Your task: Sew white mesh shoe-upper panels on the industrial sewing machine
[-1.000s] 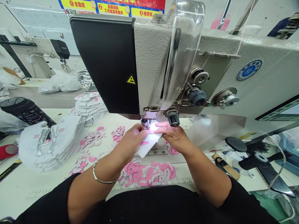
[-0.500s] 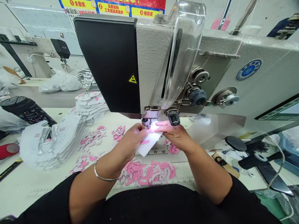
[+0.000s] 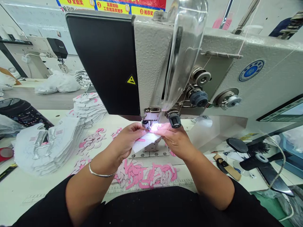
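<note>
A white mesh fabric piece (image 3: 145, 142) with a pink strip on it lies under the needle of a sewing machine (image 3: 153, 56), in the bright lamp light. My left hand (image 3: 129, 138) pinches its left edge between thumb and fingers, close to the presser foot (image 3: 147, 124). On the other side, my right hand (image 3: 174, 138) has its fingers closed on the fabric's right edge, just right of the needle. Fingertips and needle point partly vanish in the glare. Below the fabric spreads a pile of pink and pale curved cut pieces (image 3: 146, 175).
Stacks of white cut pieces (image 3: 47, 145) stand at the left, near a black patterned bottle (image 3: 26, 112). More pink pieces (image 3: 93, 140) lie left of my hands. A second sewing machine (image 3: 35, 53) is at the back left. Tools and a brush (image 3: 258, 148) occupy the right.
The fabric has turned, its free lower end swinging left and up. My left hand has shifted left with it, and my right hand slightly left. The view has moved a little.
</note>
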`<act>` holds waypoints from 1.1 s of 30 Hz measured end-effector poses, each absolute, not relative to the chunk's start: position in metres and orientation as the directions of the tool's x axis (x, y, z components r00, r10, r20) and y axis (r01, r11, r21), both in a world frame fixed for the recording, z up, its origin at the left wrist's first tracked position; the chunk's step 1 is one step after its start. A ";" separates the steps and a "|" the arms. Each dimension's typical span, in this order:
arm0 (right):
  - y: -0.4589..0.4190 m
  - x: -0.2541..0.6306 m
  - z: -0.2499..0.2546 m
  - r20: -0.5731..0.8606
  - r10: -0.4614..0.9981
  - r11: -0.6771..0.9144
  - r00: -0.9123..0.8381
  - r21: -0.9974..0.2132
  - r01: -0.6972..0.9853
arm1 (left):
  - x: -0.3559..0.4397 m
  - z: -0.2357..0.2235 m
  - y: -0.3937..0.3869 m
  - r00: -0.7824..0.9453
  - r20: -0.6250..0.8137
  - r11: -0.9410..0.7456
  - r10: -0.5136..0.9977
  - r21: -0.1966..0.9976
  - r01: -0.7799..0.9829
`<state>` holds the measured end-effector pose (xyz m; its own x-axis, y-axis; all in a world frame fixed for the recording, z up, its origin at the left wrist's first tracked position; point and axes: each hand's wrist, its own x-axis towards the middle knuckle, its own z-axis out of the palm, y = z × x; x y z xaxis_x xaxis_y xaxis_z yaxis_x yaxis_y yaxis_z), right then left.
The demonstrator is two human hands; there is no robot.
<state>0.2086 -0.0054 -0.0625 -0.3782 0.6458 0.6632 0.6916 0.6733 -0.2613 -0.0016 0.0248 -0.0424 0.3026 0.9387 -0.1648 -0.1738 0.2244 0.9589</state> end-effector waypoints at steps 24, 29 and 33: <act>-0.047 0.153 -0.039 0.422 0.837 0.360 -0.349 0.055 0.931 | -0.009 -0.060 0.024 0.237 -0.126 0.191 0.963 0.942 -0.275; -0.044 0.174 -0.047 0.436 0.806 0.456 -0.400 -0.029 0.889 | -0.002 -0.054 0.018 0.254 -0.114 0.163 0.961 0.969 -0.185; -0.043 0.174 -0.058 0.432 0.813 0.453 -0.391 -0.046 0.891 | 0.000 -0.052 0.024 0.243 -0.119 0.175 0.963 0.959 -0.223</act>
